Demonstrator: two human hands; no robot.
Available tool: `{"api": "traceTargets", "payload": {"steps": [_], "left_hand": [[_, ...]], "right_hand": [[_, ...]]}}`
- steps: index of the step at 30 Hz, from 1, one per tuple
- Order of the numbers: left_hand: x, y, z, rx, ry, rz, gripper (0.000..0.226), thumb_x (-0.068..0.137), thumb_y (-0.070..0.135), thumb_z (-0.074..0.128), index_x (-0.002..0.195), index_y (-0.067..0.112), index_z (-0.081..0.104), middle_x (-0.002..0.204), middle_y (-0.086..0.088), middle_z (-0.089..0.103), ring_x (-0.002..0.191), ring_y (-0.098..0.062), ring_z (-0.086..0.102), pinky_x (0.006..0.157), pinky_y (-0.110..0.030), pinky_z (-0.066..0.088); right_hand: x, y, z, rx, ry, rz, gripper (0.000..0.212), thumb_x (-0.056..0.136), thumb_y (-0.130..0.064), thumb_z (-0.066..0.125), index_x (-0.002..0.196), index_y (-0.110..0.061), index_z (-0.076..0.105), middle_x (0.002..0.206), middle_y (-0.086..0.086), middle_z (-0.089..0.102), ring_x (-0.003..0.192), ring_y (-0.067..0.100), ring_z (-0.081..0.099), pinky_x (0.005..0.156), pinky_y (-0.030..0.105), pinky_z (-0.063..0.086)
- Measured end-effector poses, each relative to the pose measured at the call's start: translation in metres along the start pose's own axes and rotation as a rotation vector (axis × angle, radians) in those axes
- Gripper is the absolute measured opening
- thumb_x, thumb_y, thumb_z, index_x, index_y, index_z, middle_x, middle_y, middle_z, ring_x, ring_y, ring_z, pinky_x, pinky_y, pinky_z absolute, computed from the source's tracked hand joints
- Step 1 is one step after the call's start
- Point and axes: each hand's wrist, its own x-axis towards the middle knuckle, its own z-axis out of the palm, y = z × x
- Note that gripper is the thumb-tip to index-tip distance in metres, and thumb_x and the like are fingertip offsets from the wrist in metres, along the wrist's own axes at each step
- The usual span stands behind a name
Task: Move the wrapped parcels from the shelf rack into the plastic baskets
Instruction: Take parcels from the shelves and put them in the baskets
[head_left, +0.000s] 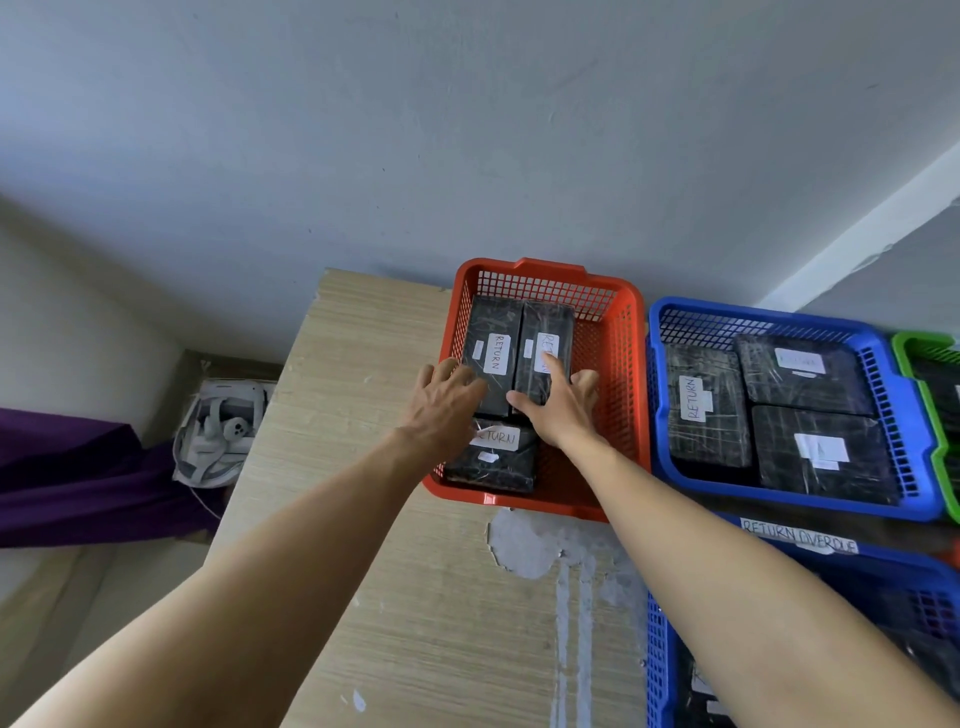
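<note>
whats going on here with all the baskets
A person is settling black wrapped parcels into the red basket on a wooden top. The left hand rests on the left parcel, the right hand presses spread fingers on the parcel beside it, and a third parcel lies nearer. The blue basket alongside holds three more parcels.

Left basket (609, 374) stands on the tabletop (363, 364) against the wall (467, 130): two parcels (491, 332) side by side at its back, a third parcel (493, 465) before them. Middle basket (727, 307), just right, holds three parcels (826, 457); near basket (657, 649) lies before it
</note>
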Motion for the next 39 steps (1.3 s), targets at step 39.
{"api": "traceTargets", "payload": {"steps": [39], "left_hand": [[-0.037, 0.105, -0.043, -0.226, 0.000, 0.022, 0.046, 0.087, 0.044, 0.061, 0.127, 0.022, 0.053, 0.134, 0.000, 0.052, 0.130, -0.021, 0.037, 0.107, -0.040, 0.023]], "right_hand": [[-0.125, 0.052, -0.112, -0.080, -0.009, -0.140, 0.067, 0.091, -0.050, 0.058, 0.147, -0.023, 0.032, 0.148, 0.006, 0.028, 0.135, 0.024, 0.038, 0.106, 0.039, 0.036]]}}
